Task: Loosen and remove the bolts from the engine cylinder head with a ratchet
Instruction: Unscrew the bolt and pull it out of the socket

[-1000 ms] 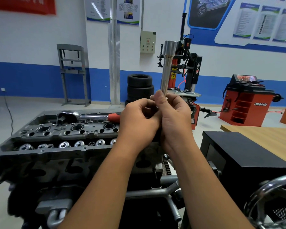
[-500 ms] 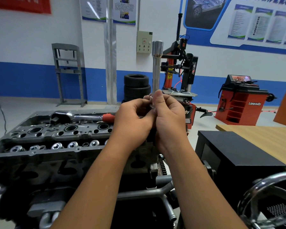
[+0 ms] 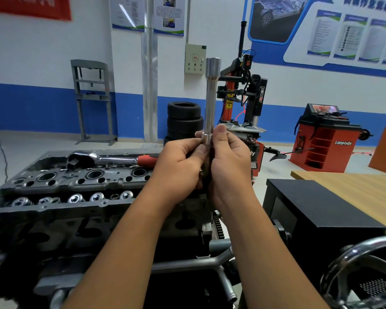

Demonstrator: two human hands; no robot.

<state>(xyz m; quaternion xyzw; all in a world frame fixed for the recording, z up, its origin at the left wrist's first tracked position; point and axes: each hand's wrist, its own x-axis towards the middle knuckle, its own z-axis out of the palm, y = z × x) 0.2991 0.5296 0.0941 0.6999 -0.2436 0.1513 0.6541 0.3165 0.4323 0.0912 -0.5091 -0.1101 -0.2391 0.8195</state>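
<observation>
Workshop backdrop; gripped upright extension in both hands' fingers, ratchet idle on head, bolts seemingly untouched.

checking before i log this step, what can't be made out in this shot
- Lower end of the extension bar, head view: hidden inside both hands, left hand and right hand; what is fitted there cannot be told.
- Ratchet handle end, head view: covered by the left hand.
- Right part of the cylinder head: behind the forearms, so its bolts cannot be counted.
- Wall posters: text too small.
</observation>
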